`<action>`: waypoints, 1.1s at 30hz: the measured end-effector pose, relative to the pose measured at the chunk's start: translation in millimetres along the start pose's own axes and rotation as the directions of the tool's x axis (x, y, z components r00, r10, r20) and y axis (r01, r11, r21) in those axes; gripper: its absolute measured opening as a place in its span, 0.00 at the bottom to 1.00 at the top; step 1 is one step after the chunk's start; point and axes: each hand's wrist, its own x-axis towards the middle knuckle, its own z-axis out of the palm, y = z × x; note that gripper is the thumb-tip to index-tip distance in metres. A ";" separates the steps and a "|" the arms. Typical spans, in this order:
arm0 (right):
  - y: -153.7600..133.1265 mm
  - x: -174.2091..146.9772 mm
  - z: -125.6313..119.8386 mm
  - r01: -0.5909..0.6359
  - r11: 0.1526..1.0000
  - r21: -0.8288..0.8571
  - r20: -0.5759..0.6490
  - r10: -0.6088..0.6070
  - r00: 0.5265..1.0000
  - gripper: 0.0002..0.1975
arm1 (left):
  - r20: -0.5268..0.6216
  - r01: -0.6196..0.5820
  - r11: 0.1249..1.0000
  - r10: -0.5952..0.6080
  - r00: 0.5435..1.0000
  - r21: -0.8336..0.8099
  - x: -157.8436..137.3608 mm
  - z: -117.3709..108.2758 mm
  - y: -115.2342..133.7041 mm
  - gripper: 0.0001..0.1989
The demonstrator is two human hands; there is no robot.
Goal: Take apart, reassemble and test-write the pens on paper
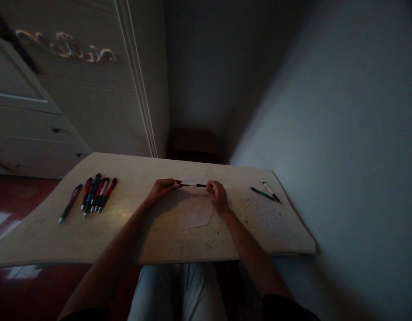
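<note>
A slim pen [195, 184], white in the middle with dark ends, lies level between my two hands above the table. My left hand [163, 189] pinches its left end between thumb and fingers. Around the right end, the fingers of my right hand [218, 196] are closed. Under the pen is a pale sheet of paper [195, 211] with faint marks on it. Whether the pen is in one piece at the grips cannot be seen, since my fingers cover both ends.
Several pens [98, 194] with red, green and black barrels lie at the table's left, with a dark pen [70, 203] beside them. Two thin pens [264, 193] rest at the right near a scribbled patch [273, 218]. A wall [353, 133] borders the right; a white cabinet [102, 111] stands behind left.
</note>
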 end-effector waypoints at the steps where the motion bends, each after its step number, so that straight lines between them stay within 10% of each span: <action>1: 0.4 -0.5 -0.6 -0.007 1.000 -0.008 0.006 0.007 1.000 0.12 | 0.004 0.003 1.000 -0.003 1.000 -0.009 -0.8 0.6 1.0 0.22; 21: -1.8 2.8 -0.4 -0.007 1.000 -0.006 0.122 0.008 0.992 0.11 | 0.004 -0.097 0.990 0.097 0.995 0.102 -14.9 0.7 4.5 0.25; 33: -11.2 -6.4 -3.6 0.091 0.996 -0.022 0.114 -0.088 0.990 0.16 | -0.109 -0.010 0.988 -0.007 0.994 -0.153 -15.7 20.1 6.0 0.27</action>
